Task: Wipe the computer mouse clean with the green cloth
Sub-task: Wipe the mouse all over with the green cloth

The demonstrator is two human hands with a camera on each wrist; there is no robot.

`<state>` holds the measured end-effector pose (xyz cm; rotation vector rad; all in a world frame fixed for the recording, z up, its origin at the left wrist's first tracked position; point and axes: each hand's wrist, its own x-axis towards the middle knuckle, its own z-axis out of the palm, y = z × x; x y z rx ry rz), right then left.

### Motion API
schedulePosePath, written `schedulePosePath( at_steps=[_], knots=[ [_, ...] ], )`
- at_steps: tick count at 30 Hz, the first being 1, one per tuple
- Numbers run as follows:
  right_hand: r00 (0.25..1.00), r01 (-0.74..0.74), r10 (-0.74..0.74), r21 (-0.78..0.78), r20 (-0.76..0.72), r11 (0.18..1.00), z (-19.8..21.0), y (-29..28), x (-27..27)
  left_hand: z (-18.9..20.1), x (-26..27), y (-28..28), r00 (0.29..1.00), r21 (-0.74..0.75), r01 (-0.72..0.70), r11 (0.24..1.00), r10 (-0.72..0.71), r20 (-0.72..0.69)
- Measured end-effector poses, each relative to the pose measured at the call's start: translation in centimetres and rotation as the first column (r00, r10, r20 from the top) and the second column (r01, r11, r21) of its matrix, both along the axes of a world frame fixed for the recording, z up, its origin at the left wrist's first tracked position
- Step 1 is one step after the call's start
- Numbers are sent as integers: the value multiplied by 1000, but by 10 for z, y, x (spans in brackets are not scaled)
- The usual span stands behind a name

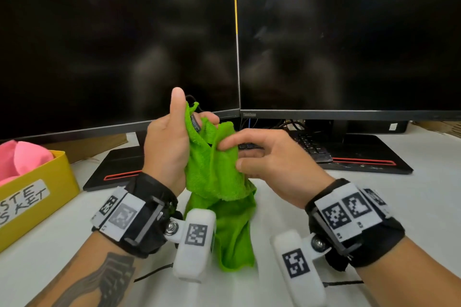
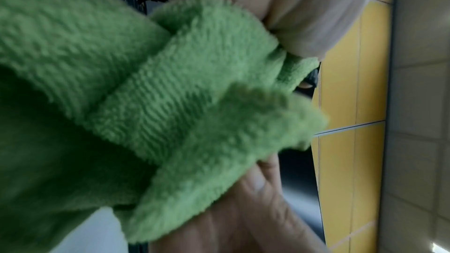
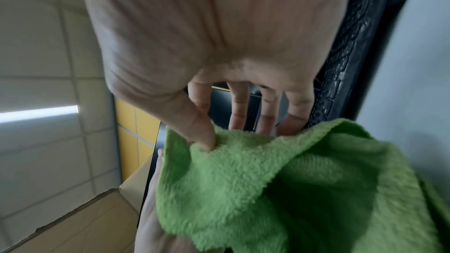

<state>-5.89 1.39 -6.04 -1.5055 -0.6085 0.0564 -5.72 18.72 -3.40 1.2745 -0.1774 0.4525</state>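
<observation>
The green cloth hangs bunched between both hands above the white desk, its lower end reaching down to the desk top. My left hand grips the computer mouse through the cloth, thumb pointing up; only a small dark part of the mouse shows, and its black cable runs up behind. My right hand pinches a fold of the cloth from the right. In the right wrist view the thumb presses into the cloth, with the other fingers behind it. The left wrist view is mostly filled by the cloth.
Two dark monitors stand close behind the hands. A black keyboard lies behind my right hand. A yellow waste box holding pink cloth sits at the left. A black cable crosses the desk near my wrists.
</observation>
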Motion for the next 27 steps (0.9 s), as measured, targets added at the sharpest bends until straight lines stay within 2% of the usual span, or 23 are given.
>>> schedulePosePath(
  at_steps=[2, 5, 9, 12, 15, 18, 21, 23, 25, 27],
  knots=[
    [1000, 26, -26, -43, 12, 999, -5, 5, -1, 0, -1, -3, 999, -3, 41, 999, -41, 0],
    [997, 5, -5, -2, -76, 1000, -6, 9, -3, -3, -2, -7, 992, -18, 129, 991, -129, 15],
    [978, 199, -186, 168, -90, 966, 0, 7, 2, -4, 2, -8, 961, -77, 275, 958, -272, 54],
    [932, 361, -356, 226, -63, 905, 0, 3, 10, -6, -1, -9, 922, 49, 388, 920, -387, -20],
    [902, 432, -428, 178, -64, 884, -4, 2, 16, -8, -5, -7, 927, 288, 375, 881, -355, -120],
    [921, 389, -382, 162, -78, 907, -7, 3, 18, -6, -4, 2, 956, 452, 291, 843, -238, -170],
    [975, 197, -169, 221, -142, 955, -11, 0, 16, -3, -3, 11, 978, 479, 205, 854, -164, -125],
    [990, 74, -42, 249, -131, 966, -11, -2, 12, -4, -2, 14, 989, 499, 149, 854, -134, -65],
    [990, 35, 2, 272, -138, 962, -11, -2, 11, -5, -3, 13, 993, 514, 116, 850, -119, -27],
    [989, 55, -13, 285, -145, 957, -9, -1, 10, -7, -3, 11, 996, 522, 82, 849, -87, -15]
  ],
)
